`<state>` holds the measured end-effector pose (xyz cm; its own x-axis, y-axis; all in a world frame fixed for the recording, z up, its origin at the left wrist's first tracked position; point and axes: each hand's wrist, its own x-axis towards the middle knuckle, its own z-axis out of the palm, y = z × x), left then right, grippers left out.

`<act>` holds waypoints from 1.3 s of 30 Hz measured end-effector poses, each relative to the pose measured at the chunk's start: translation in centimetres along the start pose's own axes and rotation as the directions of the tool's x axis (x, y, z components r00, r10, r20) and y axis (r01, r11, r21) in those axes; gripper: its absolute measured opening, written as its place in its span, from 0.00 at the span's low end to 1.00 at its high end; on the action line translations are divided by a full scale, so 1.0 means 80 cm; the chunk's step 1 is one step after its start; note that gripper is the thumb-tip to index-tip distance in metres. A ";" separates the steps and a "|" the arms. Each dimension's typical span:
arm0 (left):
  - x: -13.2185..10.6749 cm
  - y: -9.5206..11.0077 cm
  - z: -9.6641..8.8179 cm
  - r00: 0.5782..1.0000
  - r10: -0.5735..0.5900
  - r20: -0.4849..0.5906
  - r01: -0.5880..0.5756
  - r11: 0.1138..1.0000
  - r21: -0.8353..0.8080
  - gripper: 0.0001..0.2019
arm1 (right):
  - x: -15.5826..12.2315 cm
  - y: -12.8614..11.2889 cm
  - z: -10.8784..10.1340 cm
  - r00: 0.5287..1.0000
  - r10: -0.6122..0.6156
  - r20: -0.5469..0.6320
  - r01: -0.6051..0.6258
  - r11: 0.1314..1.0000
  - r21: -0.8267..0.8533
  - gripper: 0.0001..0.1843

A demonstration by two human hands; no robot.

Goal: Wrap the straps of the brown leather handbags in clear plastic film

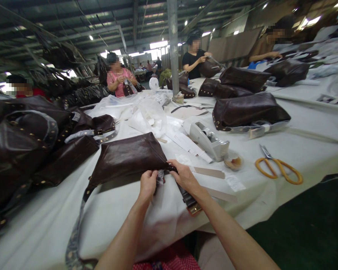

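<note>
Both hands are closed in a pinch at the near right corner of a dark brown leather bag [128, 157], which lies flat on the white bench [298, 146] directly in front of the person. The left hand [148, 184] has its fingers curled under and its thumb on top, gripping a crumpled bit of greyish wrapping [160, 177]. The right hand [185, 176] nips the leather corner just beside it, so the 2 hands almost touch. As a judgement, this work goes best with the corner held firmly by the right hand while the left handles the wrapping in short, even pulls, with fingertips kept off the glossy face of the leather and the bag left flat on the cloth instead of lifted. The bag's long axis runs roughly across the view, from its far left corner to the pinched right corner. Its straighter edge faces the person and its narrower top points away toward the middle of the bench. A wrapped strap [74, 234] leaves the left corner and trails toward the person over the bench edge, and a buckled strap end [192, 205] lies under the right wrist. Near the right hand are a tape dispenser [210, 140], a tape roll [233, 162] and yellow-handled scissors [278, 169]. More bags [248, 112] and several people are farther off.
</note>
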<state>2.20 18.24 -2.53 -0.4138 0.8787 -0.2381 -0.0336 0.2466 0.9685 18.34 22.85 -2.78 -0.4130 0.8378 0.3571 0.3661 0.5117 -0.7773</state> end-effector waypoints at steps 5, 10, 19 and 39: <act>-0.001 0.013 -0.006 0.985 -0.097 0.146 0.104 0.993 -0.047 0.20 | -0.002 -0.001 0.000 1.000 0.028 0.003 -0.028 0.999 -0.025 0.25; 0.005 0.013 -0.003 0.983 -0.100 0.157 0.107 0.994 -0.036 0.17 | -0.008 -0.016 0.000 0.999 0.005 -0.033 -0.010 0.991 -0.131 0.24; 0.005 0.010 0.004 0.993 0.007 0.114 -0.014 0.998 0.065 0.11 | -0.028 -0.069 0.017 0.956 0.238 -0.170 -0.258 0.959 -0.112 0.10; -0.004 0.018 -0.001 0.973 0.223 0.067 -0.233 0.933 0.275 0.07 | 0.003 -0.043 0.066 0.792 0.486 -0.369 -0.397 0.869 0.294 0.08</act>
<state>2.22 18.29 -1.03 -0.3491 0.9369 -0.0206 0.3151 0.1381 0.9390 12.60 20.31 -2.73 0.1582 0.9827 0.0959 0.2369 0.0565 -0.9699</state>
